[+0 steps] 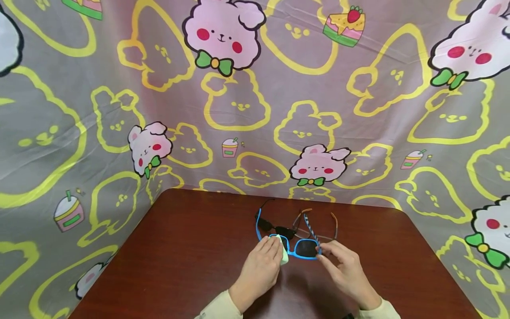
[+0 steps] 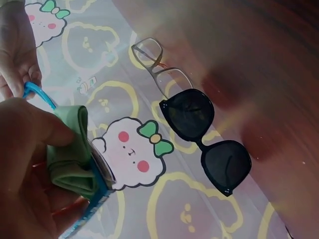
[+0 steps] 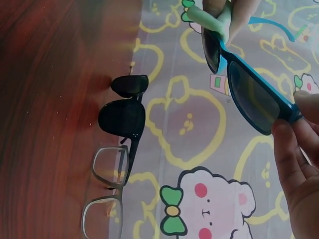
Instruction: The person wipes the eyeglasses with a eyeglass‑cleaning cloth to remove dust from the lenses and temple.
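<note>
Our left hand is clamped on the cloth, pressing it to 1 lens of the blue glasses; our right hand pinches their other end. We have them up between our 2 hands, above the table, and we'd call this wiping. Next seems to call for a gentle rub, right pinch steady, then the uncovered lens. Beyond lie the sunglasses, clear glasses to their right.

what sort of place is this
Likely a makeshift booth or work corner, though the wider room is out of view: cartoon-printed curtain on three sides, a brown table, and blue sunglasses held over it.
</note>
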A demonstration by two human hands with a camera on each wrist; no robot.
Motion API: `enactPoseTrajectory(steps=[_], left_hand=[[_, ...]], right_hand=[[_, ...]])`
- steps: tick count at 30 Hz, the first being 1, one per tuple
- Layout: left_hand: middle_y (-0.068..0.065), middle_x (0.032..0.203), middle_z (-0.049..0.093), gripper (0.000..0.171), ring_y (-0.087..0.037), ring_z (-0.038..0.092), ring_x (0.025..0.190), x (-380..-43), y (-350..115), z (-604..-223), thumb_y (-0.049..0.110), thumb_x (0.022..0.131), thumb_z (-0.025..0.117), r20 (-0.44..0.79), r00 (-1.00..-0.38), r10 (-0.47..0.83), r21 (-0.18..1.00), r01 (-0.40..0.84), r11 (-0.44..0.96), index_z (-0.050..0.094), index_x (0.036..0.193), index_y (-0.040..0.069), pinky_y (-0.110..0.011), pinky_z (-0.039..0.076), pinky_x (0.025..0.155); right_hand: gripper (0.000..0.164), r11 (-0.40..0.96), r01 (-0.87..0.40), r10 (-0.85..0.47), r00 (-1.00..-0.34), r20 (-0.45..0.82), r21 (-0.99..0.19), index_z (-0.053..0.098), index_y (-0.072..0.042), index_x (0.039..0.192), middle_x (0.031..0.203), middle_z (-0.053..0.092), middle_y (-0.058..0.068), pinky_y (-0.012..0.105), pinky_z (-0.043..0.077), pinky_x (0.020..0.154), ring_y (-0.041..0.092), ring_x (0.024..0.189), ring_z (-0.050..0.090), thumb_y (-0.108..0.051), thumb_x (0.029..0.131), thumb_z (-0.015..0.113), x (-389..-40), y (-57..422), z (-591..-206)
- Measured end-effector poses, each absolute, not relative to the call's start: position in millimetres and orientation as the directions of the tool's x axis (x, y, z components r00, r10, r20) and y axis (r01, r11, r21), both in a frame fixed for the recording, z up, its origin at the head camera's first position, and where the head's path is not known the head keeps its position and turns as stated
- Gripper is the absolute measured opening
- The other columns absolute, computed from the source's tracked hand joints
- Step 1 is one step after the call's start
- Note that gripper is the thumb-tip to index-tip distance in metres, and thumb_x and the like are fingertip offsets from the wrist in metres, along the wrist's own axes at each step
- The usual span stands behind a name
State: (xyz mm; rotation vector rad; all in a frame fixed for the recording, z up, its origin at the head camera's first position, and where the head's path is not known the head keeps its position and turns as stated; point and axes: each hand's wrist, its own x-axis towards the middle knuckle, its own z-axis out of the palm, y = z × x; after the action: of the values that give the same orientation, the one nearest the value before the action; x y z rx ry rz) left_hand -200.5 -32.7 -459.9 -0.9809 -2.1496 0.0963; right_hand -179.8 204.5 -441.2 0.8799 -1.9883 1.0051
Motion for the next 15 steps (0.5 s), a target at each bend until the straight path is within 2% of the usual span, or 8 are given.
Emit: enactPoseTrajectory(steps=[3,9,15], left_hand=[[-0.011,0.113,0.066,0.041,-0.023,0.059,0.111,-200,-30,-460,0.021,0.074,0.060,0.618,-0.426,0.661,-0.366,0.589,0.721,0.067,0.110,0.003,-0.038,0.039,0.101],[-0.012,0.109,0.066,0.041,-0.024,0.060,0.107,-200,-26,-460,0.022,0.072,0.065,0.647,-0.428,0.631,-0.338,0.581,0.741,0.067,0.107,0.002,-0.040,0.036,0.103],[-0.009,0.104,0.066,0.035,-0.022,0.061,0.101,-202,-26,-460,0.022,0.071,0.068,0.680,-0.395,0.618,-0.288,0.631,0.720,0.068,0.101,0.005,-0.039,0.038,0.101]], right_hand=[[0.046,0.468,-0.823,-0.239,-0.468,0.851,-0.322,0.066,0.004,0.088,0.079,0.062,0.007,0.019,0.048,0.060,0.013,0.067,0.059,0.028,0.048,0.071,-174,198,-429],[0.043,0.486,-0.813,-0.208,-0.464,0.861,-0.321,0.065,0.005,0.084,0.076,0.062,0.008,0.013,0.046,0.062,0.015,0.064,0.058,0.028,0.048,0.071,-165,191,-413],[0.044,0.501,-0.803,-0.194,-0.469,0.862,-0.324,0.066,0.004,0.084,0.075,0.061,0.006,0.012,0.044,0.061,0.014,0.063,0.057,0.028,0.048,0.071,-165,193,-413]])
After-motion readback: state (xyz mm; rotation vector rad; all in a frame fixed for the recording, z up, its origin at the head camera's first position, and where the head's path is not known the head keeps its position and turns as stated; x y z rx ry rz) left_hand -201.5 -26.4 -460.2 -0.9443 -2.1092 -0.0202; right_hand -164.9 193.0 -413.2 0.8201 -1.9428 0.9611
